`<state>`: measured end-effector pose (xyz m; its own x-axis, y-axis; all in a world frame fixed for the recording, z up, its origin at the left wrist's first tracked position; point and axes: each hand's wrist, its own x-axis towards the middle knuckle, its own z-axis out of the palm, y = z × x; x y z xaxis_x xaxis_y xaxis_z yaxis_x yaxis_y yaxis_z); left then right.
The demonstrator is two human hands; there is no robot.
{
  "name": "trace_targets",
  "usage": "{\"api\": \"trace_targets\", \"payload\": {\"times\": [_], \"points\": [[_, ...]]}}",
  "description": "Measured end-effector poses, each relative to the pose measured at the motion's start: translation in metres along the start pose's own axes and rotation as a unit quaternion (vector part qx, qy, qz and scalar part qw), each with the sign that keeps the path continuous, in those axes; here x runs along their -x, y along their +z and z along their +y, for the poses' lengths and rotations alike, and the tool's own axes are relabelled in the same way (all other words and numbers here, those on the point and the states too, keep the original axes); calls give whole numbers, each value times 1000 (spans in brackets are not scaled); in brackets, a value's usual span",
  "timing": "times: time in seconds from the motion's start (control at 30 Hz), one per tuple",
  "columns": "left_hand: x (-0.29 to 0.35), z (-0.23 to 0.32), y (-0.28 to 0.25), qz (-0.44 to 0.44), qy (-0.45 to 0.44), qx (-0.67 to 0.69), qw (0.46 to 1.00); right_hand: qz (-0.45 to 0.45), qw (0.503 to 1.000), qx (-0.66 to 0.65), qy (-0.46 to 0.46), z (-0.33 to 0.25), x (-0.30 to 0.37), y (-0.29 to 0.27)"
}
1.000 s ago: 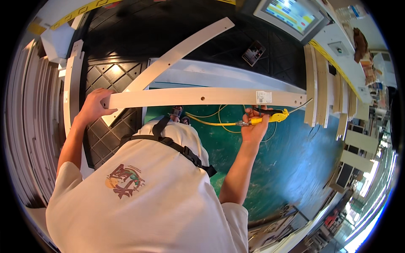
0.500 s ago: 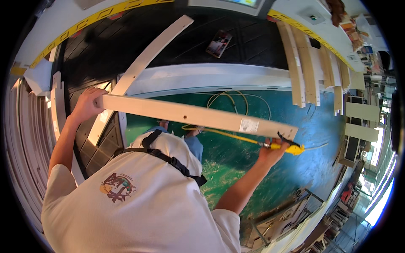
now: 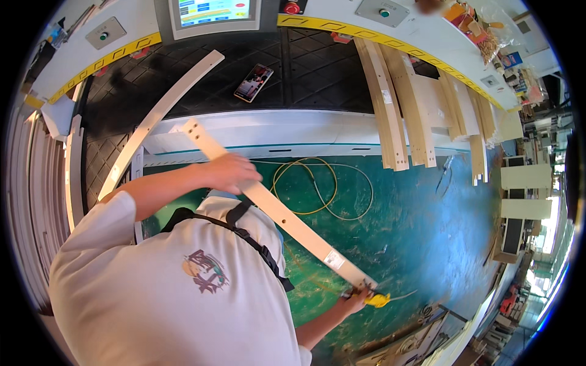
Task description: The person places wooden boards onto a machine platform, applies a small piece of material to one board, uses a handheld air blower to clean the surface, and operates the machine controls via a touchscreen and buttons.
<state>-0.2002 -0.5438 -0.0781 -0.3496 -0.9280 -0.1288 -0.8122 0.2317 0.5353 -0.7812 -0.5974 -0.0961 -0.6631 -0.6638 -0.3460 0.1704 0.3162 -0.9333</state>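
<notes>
A long pale wooden board (image 3: 287, 221) with holes and a white label slants across my front, from the machine's edge down to the right. My left hand (image 3: 227, 173) is closed over its upper part, the arm reaching across from the left. At the board's lower right end, my right hand (image 3: 355, 301) grips a yellow air blow gun (image 3: 378, 300) with a thin nozzle. The gun is close against the board's end; whether its nozzle touches the wood I cannot tell. Part of the right hand's fingers is hidden.
Another pale board (image 3: 160, 110) lies across the black machine bed at left, near a phone (image 3: 254, 83). Several boards (image 3: 390, 110) overhang its right side. A screen (image 3: 213, 11) and red stop button (image 3: 292, 7) sit behind. A coiled hose (image 3: 332, 189) lies on the green floor.
The board has swung from nearly level to a steep slant, its right end lower and nearer me. My left hand has shifted from its end inward along it. The blow gun has moved down and left.
</notes>
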Motion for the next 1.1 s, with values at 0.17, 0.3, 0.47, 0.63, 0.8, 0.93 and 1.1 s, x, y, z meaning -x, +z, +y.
{"api": "trace_targets", "payload": {"times": [0.17, 0.3, 0.47, 0.63, 0.8, 0.93, 1.1], "points": [[-146, 65, 23, -38, 125, -21, 991, 39, 996, 52, 68, 13, -4, -42], [-245, 91, 16, -48, 213, -56, 974, 68, 993, 60, 77, 32, -19, -74], [-362, 88, 4, -47, 273, -94, 956, 90, 990, 47, 98, 9, -20, -49], [-456, 68, -27, -43, 310, -77, 947, 55, 987, 90, 125, -36, -41, 5], [-521, 56, -56, -92, 308, -88, 943, 35, 982, 99, 155, -79, -77, 45], [-562, 62, -60, -111, 292, -110, 943, 69, 979, 107, 159, -89, -114, 59], [-601, 71, -47, -78, 303, -74, 947, 61, 975, 123, 177, -108, -154, 59]]}}
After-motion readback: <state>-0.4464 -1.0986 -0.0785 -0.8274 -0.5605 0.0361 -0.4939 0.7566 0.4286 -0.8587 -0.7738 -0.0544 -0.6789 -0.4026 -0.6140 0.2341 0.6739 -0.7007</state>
